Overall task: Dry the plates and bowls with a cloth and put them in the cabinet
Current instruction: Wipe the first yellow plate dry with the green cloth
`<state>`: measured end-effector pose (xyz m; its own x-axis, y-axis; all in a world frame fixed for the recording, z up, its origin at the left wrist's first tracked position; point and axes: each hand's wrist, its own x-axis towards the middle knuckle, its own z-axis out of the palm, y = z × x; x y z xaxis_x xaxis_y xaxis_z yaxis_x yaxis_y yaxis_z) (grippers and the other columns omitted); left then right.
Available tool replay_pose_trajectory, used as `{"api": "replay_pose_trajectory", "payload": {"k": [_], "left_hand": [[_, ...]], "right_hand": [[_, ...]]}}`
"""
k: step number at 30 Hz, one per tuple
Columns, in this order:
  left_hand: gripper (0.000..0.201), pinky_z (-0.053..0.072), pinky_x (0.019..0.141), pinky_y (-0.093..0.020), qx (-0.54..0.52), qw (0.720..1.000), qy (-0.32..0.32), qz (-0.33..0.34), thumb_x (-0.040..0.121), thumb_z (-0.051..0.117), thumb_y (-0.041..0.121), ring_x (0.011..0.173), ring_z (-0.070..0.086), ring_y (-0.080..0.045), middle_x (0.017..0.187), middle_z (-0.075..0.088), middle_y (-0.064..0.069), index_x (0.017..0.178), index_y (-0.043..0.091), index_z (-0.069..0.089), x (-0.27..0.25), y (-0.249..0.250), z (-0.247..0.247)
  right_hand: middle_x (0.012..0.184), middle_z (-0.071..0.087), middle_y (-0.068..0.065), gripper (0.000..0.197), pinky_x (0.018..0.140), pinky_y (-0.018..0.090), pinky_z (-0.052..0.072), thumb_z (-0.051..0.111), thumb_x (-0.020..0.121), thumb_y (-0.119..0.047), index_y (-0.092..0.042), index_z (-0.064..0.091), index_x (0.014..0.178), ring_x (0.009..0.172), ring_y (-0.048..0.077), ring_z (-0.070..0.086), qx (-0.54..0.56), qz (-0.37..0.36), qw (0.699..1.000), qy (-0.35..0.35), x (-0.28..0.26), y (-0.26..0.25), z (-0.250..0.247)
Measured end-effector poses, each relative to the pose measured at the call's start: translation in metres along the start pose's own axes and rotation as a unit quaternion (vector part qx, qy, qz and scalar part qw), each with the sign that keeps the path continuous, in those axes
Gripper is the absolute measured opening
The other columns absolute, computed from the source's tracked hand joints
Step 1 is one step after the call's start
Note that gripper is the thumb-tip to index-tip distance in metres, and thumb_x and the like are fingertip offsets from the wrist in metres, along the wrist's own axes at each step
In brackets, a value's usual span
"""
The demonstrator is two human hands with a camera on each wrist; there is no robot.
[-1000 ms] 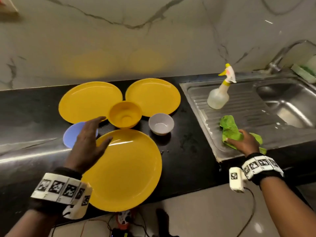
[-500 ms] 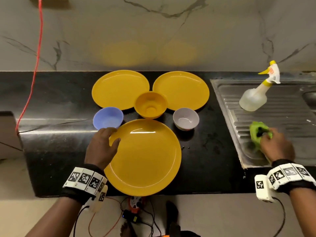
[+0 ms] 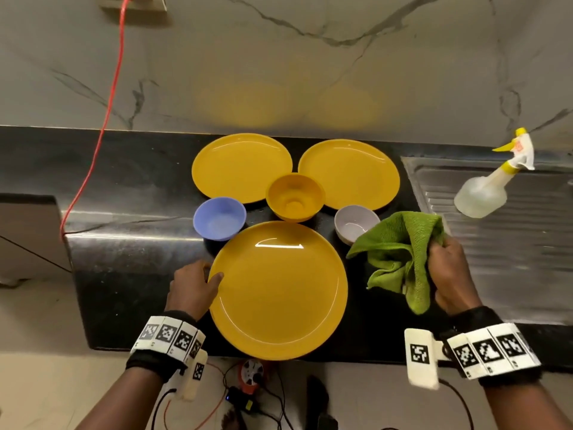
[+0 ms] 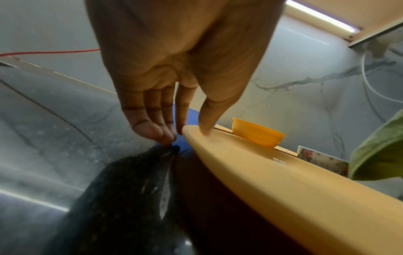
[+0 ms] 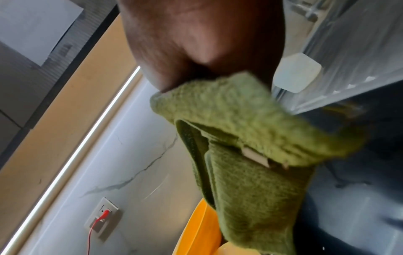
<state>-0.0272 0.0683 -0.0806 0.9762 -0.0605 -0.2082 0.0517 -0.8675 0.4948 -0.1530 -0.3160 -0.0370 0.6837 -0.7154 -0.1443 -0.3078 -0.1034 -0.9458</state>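
Note:
A large yellow plate [image 3: 279,290] lies at the front of the black counter [image 3: 130,265] and overhangs its edge. My left hand [image 3: 214,273] pinches the plate's left rim. In the left wrist view the thumb [image 4: 205,120] lies on top of the plate [image 4: 272,181] and the fingers [image 4: 152,127] reach down beside its edge. My right hand [image 3: 440,259] grips a crumpled green cloth [image 3: 400,252] in the air, right of the plate. The cloth [image 5: 250,155] hides the right hand's fingers. Behind are two smaller yellow plates [image 3: 242,167] [image 3: 348,173], a yellow bowl [image 3: 294,197], a blue bowl [image 3: 219,218] and a grey bowl [image 3: 353,223].
A spray bottle [image 3: 483,193] stands on the steel drainboard [image 3: 511,259] at the right. A red cable [image 3: 102,125] runs down the marble wall to the counter's left end. Wires and a small device [image 3: 251,373] lie on the floor below the front edge.
My right hand lifted the green cloth off the drainboard and carried it left, over the counter. My left hand slid down to the large plate's left rim and took hold of it.

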Motion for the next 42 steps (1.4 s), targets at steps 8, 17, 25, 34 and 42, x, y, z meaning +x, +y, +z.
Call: {"api": "replay_pose_trajectory", "payload": {"k": [8, 17, 25, 34, 42], "left_hand": [[0.014, 0.047, 0.072, -0.037, -0.064, 0.996, -0.054, -0.025, 0.092, 0.063, 0.018, 0.081, 0.058, -0.028, 0.086, 0.06, -0.01, 0.089, 0.01, 0.052, 0.002, -0.002, -0.004], [0.008, 0.045, 0.065, -0.038, -0.235, 0.971, -0.023, 0.026, 0.103, 0.046, 0.017, 0.075, 0.057, -0.028, 0.083, 0.059, -0.012, 0.105, 0.01, 0.043, -0.021, 0.004, -0.008], [0.013, 0.052, 0.064, -0.053, -0.29, 0.948, 0.045, 0.124, 0.104, 0.046, 0.022, 0.071, 0.064, -0.041, 0.082, 0.067, -0.026, 0.116, 0.021, 0.052, -0.034, 0.013, -0.041], [0.027, 0.057, 0.068, -0.02, -0.463, 0.878, 0.026, 0.119, 0.105, 0.042, 0.018, 0.085, 0.071, -0.003, 0.092, 0.075, 0.015, 0.128, 0.02, 0.057, -0.016, 0.055, -0.087], [0.035, 0.053, 0.096, -0.052, -0.57, 0.818, 0.022, 0.08, 0.106, 0.043, 0.028, 0.112, 0.065, -0.032, 0.121, 0.07, -0.012, 0.13, 0.012, 0.062, -0.024, 0.085, -0.084]], "right_hand": [[0.099, 0.07, 0.011, 0.068, 0.084, 0.044, 0.049, 0.059, 0.082, -0.069, -0.011, 0.066, 0.119, 0.092, 0.029, 0.064, 0.155, 0.055, 0.986, -0.034, -0.031, -0.008, 0.013], [0.103, 0.069, 0.022, 0.046, 0.07, 0.044, 0.059, 0.081, 0.074, -0.028, -0.009, 0.064, 0.113, 0.079, 0.03, 0.069, 0.117, 0.02, 0.989, -0.093, -0.066, -0.03, 0.015], [0.11, 0.07, 0.015, 0.042, 0.091, 0.06, 0.052, 0.072, 0.083, -0.029, -0.011, 0.063, 0.12, 0.102, 0.037, 0.068, 0.155, -0.077, 0.98, -0.095, -0.076, -0.062, 0.021], [0.109, 0.07, -0.004, 0.046, 0.06, 0.042, 0.061, 0.074, 0.086, -0.02, -0.034, 0.057, 0.126, 0.087, 0.022, 0.073, 0.056, -0.262, 0.941, -0.207, -0.122, -0.127, 0.06], [0.124, 0.065, 0.001, 0.041, 0.098, 0.028, 0.047, 0.068, 0.086, -0.013, -0.011, 0.062, 0.126, 0.116, 0.01, 0.058, -0.05, -0.417, 0.859, -0.291, -0.152, -0.108, 0.138]]}}
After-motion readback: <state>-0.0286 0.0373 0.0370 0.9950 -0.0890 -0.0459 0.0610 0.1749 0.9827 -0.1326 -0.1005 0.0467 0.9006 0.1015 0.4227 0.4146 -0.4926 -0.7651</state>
